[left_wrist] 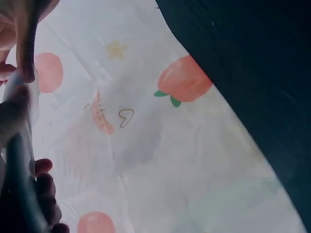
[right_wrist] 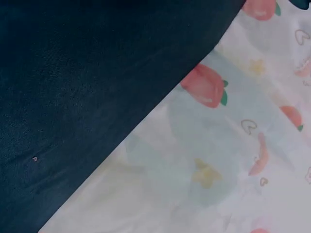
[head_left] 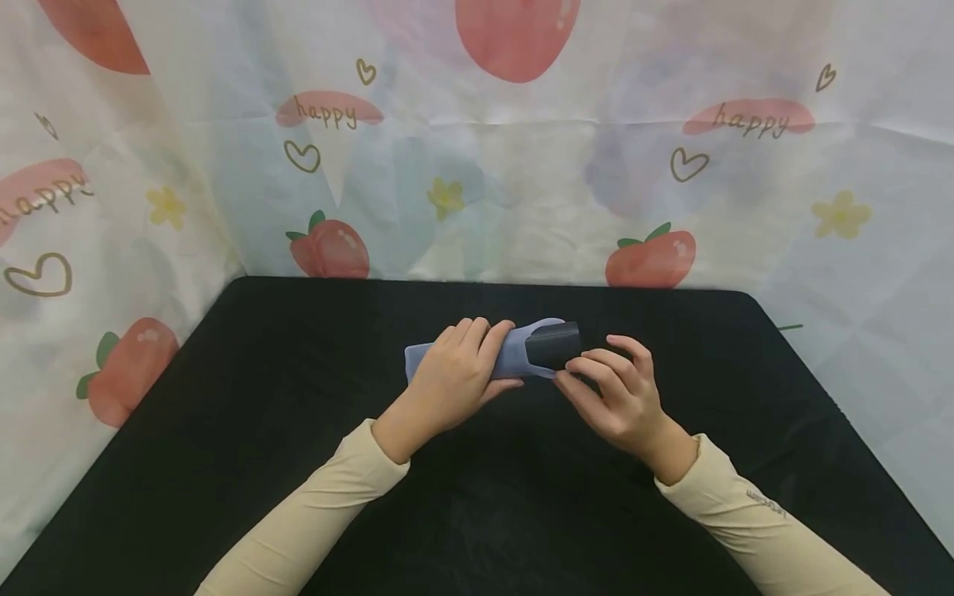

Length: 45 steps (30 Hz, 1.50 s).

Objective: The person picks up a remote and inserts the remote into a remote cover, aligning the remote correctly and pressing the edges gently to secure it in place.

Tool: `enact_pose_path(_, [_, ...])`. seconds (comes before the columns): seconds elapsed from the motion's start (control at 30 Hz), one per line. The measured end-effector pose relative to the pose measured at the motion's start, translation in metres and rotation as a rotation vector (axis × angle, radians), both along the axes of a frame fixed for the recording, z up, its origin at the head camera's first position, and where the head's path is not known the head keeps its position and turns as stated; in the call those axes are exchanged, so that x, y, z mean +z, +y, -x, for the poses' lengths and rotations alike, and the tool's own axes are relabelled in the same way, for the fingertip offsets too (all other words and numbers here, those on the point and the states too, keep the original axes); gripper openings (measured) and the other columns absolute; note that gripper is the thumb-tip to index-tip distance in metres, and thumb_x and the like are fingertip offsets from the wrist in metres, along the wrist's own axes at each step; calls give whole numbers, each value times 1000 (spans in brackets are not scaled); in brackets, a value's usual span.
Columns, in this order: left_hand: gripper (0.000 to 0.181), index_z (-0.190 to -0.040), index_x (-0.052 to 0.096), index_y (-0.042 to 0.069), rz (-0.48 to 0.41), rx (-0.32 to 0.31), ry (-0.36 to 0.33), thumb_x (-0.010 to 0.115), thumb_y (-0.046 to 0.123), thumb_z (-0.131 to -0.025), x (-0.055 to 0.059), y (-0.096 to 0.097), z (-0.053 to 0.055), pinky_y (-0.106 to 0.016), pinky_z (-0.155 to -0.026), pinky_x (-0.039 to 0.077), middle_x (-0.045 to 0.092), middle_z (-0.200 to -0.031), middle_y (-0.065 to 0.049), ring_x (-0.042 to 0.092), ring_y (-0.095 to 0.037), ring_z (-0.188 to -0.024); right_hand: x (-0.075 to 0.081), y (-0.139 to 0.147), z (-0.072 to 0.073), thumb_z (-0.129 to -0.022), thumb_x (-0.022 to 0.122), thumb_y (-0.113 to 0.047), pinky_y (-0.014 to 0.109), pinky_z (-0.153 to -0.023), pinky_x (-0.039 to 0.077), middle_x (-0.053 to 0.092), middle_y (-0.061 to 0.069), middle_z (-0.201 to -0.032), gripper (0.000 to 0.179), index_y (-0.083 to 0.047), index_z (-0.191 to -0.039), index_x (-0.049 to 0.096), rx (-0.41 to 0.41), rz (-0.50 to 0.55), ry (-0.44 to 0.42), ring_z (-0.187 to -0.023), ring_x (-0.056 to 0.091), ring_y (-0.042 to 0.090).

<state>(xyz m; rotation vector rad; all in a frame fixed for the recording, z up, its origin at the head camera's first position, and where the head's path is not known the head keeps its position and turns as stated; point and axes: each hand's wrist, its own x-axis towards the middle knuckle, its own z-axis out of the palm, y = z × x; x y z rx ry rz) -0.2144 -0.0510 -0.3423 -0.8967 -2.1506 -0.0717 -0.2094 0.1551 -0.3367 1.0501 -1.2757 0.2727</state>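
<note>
My left hand (head_left: pixel 458 364) wraps around a blue-grey, bottle-like object (head_left: pixel 514 356) with a black cylindrical end (head_left: pixel 553 345). The object lies nearly level above the table, its black end to the right between blue flaps. At that end is my right hand (head_left: pixel 614 393), thumb and index fingertips at the lower flap's edge and its other fingers spread. Whether it pinches the flap or only touches it is unclear. In the left wrist view the object (left_wrist: pixel 22 145) is dark and blurred at the left edge. The right wrist view has neither hand nor object.
A black-covered table (head_left: pixel 477 513) lies under both hands. Behind it and to the sides hangs a pale curtain (head_left: pixel 514 190) printed with strawberries, hearts and "happy".
</note>
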Motion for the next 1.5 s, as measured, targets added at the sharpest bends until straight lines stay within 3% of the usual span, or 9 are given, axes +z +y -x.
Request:
enact_pose_path(0.23, [70, -124, 54, 5, 5, 110, -2, 71, 52, -76, -1, 0, -3, -32, -73, 46, 59, -94, -7, 56, -21, -81, -1, 5, 3, -88, 63, -6, 48, -70, 40, 57, 10, -67, 26, -1, -62, 65, -25, 17, -10, -64, 50, 25])
enact_pose_path(0.47, [60, -114, 57, 4, -131, 210, 10, 69, 51, -78, -8, 3, -6, -38, -80, 45, 61, -97, -9, 57, -24, -89, -2, -2, 3, -86, 64, -4, 46, -68, 39, 58, 11, -67, 28, 1, -59, 62, -30, 56, -19, -64, 49, 26])
enact_pose_path(0.63, [61, -113, 55, 5, -211, 263, 0, 70, 51, -77, -10, 7, -10, -41, -79, 44, 59, -96, -11, 55, -26, -87, -6, -7, 6, -86, 64, -5, 44, -62, 35, 61, 13, -69, 30, 3, -57, 60, -21, 116, -82, -64, 47, 28])
enact_pose_path(0.87, [61, -113, 56, 5, -210, 276, -22, 71, 51, -75, -12, 8, -11, -41, -80, 44, 60, -97, -10, 55, -26, -87, -16, -9, 7, -86, 63, -4, 41, -60, 34, 65, 15, -70, 31, 5, -57, 60, -24, 119, -154, -64, 47, 29])
enact_pose_path(1.13, [60, -114, 58, 5, -200, 280, 4, 71, 50, -76, -14, 7, -12, -40, -82, 44, 62, -98, -10, 56, -26, -89, -25, -12, 5, -85, 66, -4, 39, -60, 35, 68, 14, -70, 29, 4, -57, 60, 11, 138, -197, -63, 50, 29])
enact_pose_path(1.33, [64, -122, 58, 6, -121, 225, 46, 75, 46, -75, -13, 4, -7, -43, -99, 41, 62, -106, -10, 57, -24, -101, -32, -8, 2, -87, 64, -7, 38, -59, 37, 66, 13, -70, 30, 2, -59, 63, -14, 84, -241, -64, 49, 29])
enact_pose_path(1.5, [67, -122, 59, 6, -63, 168, 75, 78, 46, -71, -15, -2, -3, -44, -101, 40, 61, -107, -9, 56, -24, -102, -31, 2, -1, -90, 62, -16, 42, -63, 37, 61, 14, -72, 30, 0, -64, 66, -49, 27, -262, -68, 48, 31])
